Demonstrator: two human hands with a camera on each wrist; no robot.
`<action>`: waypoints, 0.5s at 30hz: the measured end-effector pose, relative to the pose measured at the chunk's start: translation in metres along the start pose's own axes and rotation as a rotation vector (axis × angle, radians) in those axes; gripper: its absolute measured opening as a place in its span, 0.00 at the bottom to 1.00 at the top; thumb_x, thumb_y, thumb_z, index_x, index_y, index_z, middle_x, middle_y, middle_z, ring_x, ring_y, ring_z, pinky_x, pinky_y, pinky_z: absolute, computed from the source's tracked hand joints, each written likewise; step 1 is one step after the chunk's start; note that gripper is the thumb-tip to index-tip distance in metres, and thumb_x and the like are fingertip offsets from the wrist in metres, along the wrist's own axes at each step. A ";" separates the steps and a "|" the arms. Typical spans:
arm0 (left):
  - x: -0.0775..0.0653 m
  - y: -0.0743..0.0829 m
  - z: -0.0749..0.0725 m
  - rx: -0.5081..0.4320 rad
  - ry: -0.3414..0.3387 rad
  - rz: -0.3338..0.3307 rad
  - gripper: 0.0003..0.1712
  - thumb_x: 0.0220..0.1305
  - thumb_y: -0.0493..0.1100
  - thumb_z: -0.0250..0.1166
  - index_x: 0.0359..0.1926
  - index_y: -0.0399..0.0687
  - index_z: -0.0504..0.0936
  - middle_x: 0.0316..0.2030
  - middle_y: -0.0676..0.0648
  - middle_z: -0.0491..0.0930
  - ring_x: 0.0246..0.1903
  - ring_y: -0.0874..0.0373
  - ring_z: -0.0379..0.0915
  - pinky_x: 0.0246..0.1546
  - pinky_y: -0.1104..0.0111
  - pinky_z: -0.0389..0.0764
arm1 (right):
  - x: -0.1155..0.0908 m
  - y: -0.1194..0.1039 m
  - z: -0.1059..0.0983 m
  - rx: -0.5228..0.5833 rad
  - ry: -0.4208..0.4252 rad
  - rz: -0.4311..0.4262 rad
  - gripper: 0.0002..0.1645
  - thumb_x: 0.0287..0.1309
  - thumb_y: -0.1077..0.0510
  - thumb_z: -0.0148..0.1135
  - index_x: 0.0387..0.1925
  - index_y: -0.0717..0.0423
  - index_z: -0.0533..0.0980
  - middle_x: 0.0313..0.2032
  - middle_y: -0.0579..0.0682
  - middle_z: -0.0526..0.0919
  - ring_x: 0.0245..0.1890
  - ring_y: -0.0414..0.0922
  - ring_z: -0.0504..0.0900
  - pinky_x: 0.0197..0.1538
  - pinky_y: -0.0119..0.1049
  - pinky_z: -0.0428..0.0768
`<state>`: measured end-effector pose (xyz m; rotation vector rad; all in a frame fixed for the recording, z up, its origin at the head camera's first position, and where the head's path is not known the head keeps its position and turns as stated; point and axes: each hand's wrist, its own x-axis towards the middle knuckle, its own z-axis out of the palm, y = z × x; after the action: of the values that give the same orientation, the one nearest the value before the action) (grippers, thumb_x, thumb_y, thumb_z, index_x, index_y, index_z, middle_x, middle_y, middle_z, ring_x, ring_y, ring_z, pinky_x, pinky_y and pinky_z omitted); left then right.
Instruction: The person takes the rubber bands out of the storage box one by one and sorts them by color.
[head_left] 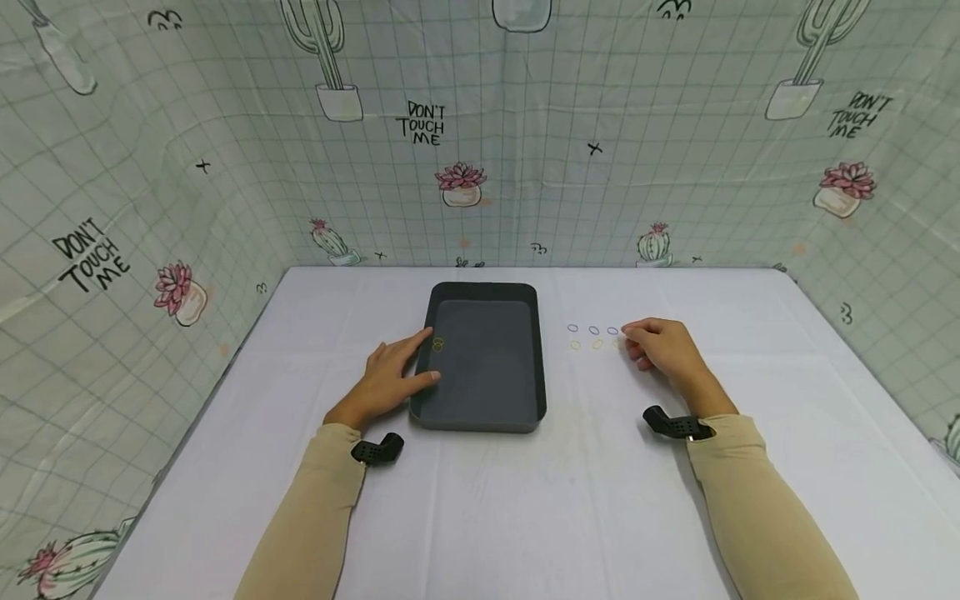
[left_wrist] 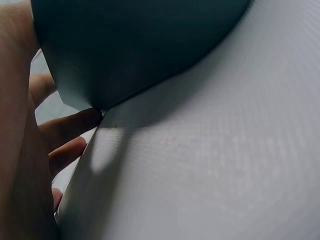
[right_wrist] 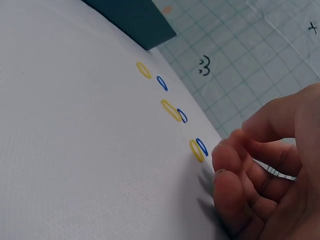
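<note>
A dark grey rectangular tray [head_left: 480, 350] lies on the table. My left hand [head_left: 390, 375] holds its left side, thumb over the rim and other fingers outside; in the left wrist view, fingers [left_wrist: 70, 127] touch the outer wall. Two yellow loops [head_left: 438, 344] lie inside the tray near that hand. To the tray's right are three blue loops [head_left: 593, 330] and three yellow loops [right_wrist: 170, 110], thin like rubber bands, in two rows. My right hand [head_left: 667, 354] is beside the rightmost pair, thumb and index fingertips together, other fingers curled. Nothing shows between them.
A white cloth covers the table [head_left: 480, 517]. Around its back and sides hangs a grid-patterned curtain [head_left: 540, 200] printed with cacti. Each wrist wears a black camera, one on the left wrist [head_left: 378, 449] and one on the right wrist [head_left: 675, 424].
</note>
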<state>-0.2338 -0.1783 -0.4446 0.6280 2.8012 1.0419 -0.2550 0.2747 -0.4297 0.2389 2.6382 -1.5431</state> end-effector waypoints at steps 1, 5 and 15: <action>0.000 0.000 0.000 0.001 0.000 0.000 0.47 0.67 0.61 0.62 0.80 0.55 0.53 0.75 0.39 0.57 0.74 0.43 0.49 0.73 0.46 0.32 | 0.000 0.000 0.000 0.012 -0.001 0.004 0.23 0.72 0.50 0.57 0.54 0.65 0.78 0.35 0.53 0.81 0.29 0.41 0.78 0.32 0.32 0.82; 0.000 -0.002 0.001 0.009 0.004 0.003 0.47 0.67 0.61 0.62 0.80 0.55 0.53 0.75 0.39 0.57 0.74 0.43 0.49 0.73 0.45 0.32 | 0.002 0.000 0.000 0.062 0.006 0.020 0.24 0.72 0.49 0.57 0.55 0.65 0.78 0.38 0.53 0.81 0.29 0.40 0.78 0.33 0.31 0.81; 0.000 0.000 0.000 0.004 -0.001 -0.004 0.48 0.67 0.61 0.62 0.80 0.55 0.53 0.75 0.39 0.57 0.74 0.43 0.49 0.73 0.46 0.31 | 0.000 -0.010 0.004 0.124 -0.015 -0.002 0.25 0.72 0.50 0.56 0.58 0.66 0.77 0.39 0.48 0.83 0.33 0.37 0.81 0.35 0.31 0.81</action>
<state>-0.2338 -0.1782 -0.4442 0.6234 2.8035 1.0350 -0.2568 0.2662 -0.4231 0.2306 2.5347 -1.7050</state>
